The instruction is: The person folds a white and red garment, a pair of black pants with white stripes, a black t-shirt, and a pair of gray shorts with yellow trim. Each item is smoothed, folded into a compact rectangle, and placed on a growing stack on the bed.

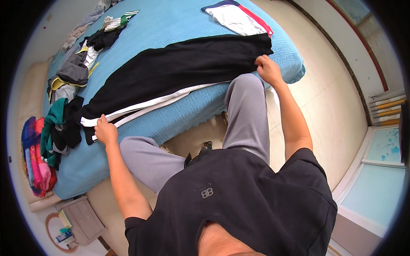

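Note:
A pair of black trousers [179,64] with white side stripes lies stretched lengthwise across the light-blue bedspread [166,25]. My left hand [106,130] pinches the striped edge near the narrow left end, fingers closed on the cloth. At the wider right end, my right hand [268,69] grips the near corner of the trousers between thumb and fingers. Along the near side the white stripes run in two slightly separated bands, with a fold of black between them.
A folded white garment [235,19] with red and navy edges lies beyond the trousers. Heaped clothes [74,68] line the bed's left side, and bright pink and blue fabric [36,153] is at its corner. A small grey cabinet [81,217] stands lower left; glazed panels [376,170] are at right.

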A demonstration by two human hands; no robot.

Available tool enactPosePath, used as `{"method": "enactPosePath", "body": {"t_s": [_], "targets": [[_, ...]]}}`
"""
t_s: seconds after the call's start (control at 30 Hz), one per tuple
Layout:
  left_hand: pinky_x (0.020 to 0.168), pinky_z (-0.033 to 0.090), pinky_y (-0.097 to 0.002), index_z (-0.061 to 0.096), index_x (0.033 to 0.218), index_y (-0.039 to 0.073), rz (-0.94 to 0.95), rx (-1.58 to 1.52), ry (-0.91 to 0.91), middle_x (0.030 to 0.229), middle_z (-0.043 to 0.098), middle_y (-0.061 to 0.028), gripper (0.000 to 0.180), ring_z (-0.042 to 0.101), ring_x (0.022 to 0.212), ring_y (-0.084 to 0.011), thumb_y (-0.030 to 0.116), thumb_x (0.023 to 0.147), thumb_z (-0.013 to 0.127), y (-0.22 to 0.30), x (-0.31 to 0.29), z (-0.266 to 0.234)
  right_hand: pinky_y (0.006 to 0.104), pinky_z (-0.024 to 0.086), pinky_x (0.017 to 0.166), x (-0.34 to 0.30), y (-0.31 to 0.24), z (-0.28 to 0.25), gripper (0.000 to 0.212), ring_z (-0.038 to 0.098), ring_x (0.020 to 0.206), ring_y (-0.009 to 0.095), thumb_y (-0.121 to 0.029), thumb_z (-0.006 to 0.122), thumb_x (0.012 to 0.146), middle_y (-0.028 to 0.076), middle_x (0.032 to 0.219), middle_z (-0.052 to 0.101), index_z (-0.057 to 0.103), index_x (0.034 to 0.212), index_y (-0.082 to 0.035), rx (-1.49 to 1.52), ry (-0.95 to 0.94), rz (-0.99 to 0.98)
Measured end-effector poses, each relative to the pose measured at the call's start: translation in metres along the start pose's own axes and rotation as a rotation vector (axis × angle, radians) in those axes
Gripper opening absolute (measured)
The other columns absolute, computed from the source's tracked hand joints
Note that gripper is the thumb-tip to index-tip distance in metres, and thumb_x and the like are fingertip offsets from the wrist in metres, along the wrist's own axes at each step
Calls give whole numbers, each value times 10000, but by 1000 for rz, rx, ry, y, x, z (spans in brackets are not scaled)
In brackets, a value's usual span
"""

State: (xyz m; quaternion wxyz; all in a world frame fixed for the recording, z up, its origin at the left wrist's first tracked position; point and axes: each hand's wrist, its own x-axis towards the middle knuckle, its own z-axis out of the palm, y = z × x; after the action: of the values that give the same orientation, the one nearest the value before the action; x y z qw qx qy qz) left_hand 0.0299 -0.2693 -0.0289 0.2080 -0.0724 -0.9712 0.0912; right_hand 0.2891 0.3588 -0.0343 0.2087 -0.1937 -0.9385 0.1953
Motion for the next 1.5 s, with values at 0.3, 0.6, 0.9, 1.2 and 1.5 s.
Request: {"method": "enactPosePath", "body": {"t_s": [0.3,0.6,0.9,1.2,1.5], "targets": [[903,505,-417,729,1022,59,578,-583,286,1047,700,-106,226,642,1002,-314,29,821,630,136,49,-77,435,491,965,1,20,8,308,554,1154,324,-157,712,761,115,1203,583,663,1062,-112,-137,56,154],[1015,435,-449,682,1191,91,871,-577,-64,1179,670,-116,332,576,1209,-318,99,861,649,296,112,-71,298,488,696,9,34,-22,138,585,770,121,-82,664,875,19,857,624,643,1007,-45,850,-9,276],[771,515,-397,648,997,33,525,-911,-111,899,704,-164,220,680,871,-331,184,842,690,297,183,-66,255,504,681,45,40,-31,244,627,808,112,-206,717,915,24,969,692,682,1098,-48,1199,145,321],[974,465,-472,624,1270,106,567,-517,106,1189,623,-145,467,578,1134,-349,142,806,671,331,154,-42,277,509,690,48,55,19,269,634,762,132,-293,719,921,24,824,674,689,969,-30,947,356,582],[965,475,-432,697,1115,53,1054,-970,114,1087,683,-127,270,618,1066,-326,106,851,691,451,81,-120,272,503,695,47,50,33,188,617,755,96,-94,711,807,8,849,690,688,975,-12,946,420,481]]}}
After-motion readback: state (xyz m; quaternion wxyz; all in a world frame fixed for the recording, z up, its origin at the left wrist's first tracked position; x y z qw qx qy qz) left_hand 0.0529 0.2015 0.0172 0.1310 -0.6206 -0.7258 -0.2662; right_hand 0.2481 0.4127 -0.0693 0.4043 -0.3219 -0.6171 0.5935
